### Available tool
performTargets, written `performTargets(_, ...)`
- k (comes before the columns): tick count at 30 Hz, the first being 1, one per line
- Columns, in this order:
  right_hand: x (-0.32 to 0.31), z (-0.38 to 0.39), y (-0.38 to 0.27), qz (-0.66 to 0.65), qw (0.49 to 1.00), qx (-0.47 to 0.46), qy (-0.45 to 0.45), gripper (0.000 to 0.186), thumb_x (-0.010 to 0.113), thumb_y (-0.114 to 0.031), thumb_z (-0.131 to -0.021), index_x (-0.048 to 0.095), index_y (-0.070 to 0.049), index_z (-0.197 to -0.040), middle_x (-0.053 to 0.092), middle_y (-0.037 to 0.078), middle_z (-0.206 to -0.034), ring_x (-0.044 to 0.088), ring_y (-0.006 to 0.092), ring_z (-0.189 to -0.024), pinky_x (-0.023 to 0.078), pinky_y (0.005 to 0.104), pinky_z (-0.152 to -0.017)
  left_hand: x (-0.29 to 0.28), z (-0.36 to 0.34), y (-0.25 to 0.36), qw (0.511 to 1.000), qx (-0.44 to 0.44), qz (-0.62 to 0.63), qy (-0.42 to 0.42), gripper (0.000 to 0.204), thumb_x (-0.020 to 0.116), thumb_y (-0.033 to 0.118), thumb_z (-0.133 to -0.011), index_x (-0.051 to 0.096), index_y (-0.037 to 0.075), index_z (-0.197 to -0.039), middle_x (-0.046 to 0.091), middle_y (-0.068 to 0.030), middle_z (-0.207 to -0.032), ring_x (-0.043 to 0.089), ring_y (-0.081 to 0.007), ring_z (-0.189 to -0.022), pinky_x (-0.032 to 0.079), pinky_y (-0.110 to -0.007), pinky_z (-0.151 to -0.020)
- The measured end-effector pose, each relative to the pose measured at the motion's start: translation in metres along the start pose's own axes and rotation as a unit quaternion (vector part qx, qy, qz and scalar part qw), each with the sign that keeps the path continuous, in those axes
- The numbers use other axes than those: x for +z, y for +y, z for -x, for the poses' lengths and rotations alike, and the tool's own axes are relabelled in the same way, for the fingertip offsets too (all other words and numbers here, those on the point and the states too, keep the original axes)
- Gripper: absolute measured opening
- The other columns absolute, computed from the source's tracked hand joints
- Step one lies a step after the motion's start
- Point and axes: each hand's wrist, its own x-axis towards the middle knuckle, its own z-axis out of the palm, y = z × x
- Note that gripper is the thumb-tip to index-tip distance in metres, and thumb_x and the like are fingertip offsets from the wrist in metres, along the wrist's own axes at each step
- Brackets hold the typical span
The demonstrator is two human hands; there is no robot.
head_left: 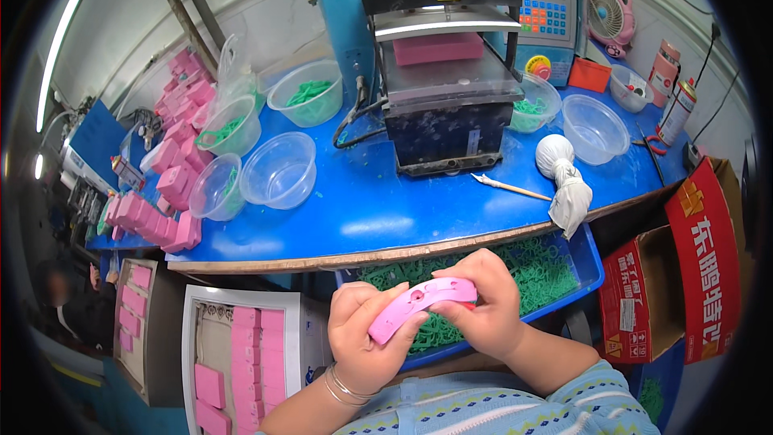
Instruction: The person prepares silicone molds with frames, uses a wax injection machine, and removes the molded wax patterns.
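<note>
In front of my body I hold a pink rubber block [394,313], bent into an arch with its middle raised. Small recesses show along its upper face, and a bit of red is visible under its right end. My left hand [360,337] is closed on the left end, thumb and fingers pinching it. The right end is gripped by my right hand [493,316], also closed. Below both hands sits a blue tray [594,267] holding a heap of green rubbery scraps [515,274]. A press machine [451,125] on the blue table has another pink block [439,47] in it.
Clear plastic bowls [279,171], some with green pieces, stand about the table [362,221]. Pink blocks [173,181] pile up at left. A white box [300,338] of pink blocks is below. A brush [515,187], a white cloth bundle [568,185] and a red carton [628,298] lie right.
</note>
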Motion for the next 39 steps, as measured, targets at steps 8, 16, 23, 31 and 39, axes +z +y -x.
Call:
performTargets(8, -0.009, -0.003, 0.042, -0.516, 0.821, 0.147, -0.194, 0.048, 0.081, -0.040, -0.060, 0.068, -0.003, -0.088, 0.053, 0.002, -0.080, 0.049, 0.0105, -0.073, 0.037, 0.0231, -0.064, 0.000, -0.007, -0.011, 0.854, -0.155, 0.454, -0.202, 0.058, 0.083, 0.031, -0.056, 0.065, -0.002, -0.100, 0.051, -0.0040, -0.081, 0.050, -0.0162, -0.079, 0.041, -0.027, -0.071)
performTargets(16, -0.013, -0.007, 0.025, -0.280, 0.954, 0.054, -0.088, 0.035, 0.071, -0.021, -0.075, 0.062, 0.000, -0.101, 0.060, 0.011, -0.097, 0.056, 0.0181, -0.090, 0.043, 0.0300, -0.080, 0.003, -0.014, -0.008, 0.987, -0.019, 0.148, -0.066, 0.040, 0.078, 0.015, -0.063, 0.064, 0.000, -0.098, 0.055, -0.0083, -0.085, 0.054, -0.0197, -0.079, 0.044, -0.031, -0.073)
performTargets(23, -0.008, 0.005, 0.028, -0.226, 0.973, 0.052, 0.005, 0.034, 0.070, -0.024, -0.076, 0.060, 0.001, -0.097, 0.061, 0.010, -0.089, 0.057, 0.0186, -0.083, 0.044, 0.0283, -0.073, 0.003, -0.017, 0.003, 0.998, -0.023, 0.042, -0.050, 0.039, 0.079, 0.012, -0.062, 0.062, 0.001, -0.095, 0.056, -0.0094, -0.082, 0.054, -0.0219, -0.075, 0.044, -0.031, -0.068)
performTargets(31, -0.021, -0.005, 0.028, -0.207, 0.969, -0.006, -0.132, 0.032, 0.072, -0.021, -0.073, 0.061, 0.001, -0.094, 0.060, 0.011, -0.087, 0.057, 0.0178, -0.078, 0.044, 0.0281, -0.068, -0.014, -0.025, 0.003, 0.975, 0.044, 0.092, -0.198, 0.025, 0.074, 0.005, -0.065, 0.058, 0.003, -0.083, 0.053, -0.0103, -0.081, 0.053, -0.0227, -0.065, 0.044, -0.032, -0.056)
performTargets(39, -0.013, 0.000, 0.029, -0.376, 0.920, 0.074, -0.080, 0.033, 0.071, -0.021, -0.075, 0.059, 0.001, -0.096, 0.061, 0.010, -0.092, 0.058, 0.0176, -0.084, 0.046, 0.0294, -0.074, -0.010, -0.015, 0.002, 0.988, 0.095, 0.066, -0.105, 0.030, 0.075, 0.007, -0.064, 0.058, 0.003, -0.089, 0.060, -0.0127, -0.088, 0.060, -0.0269, -0.081, 0.048, -0.034, -0.070)
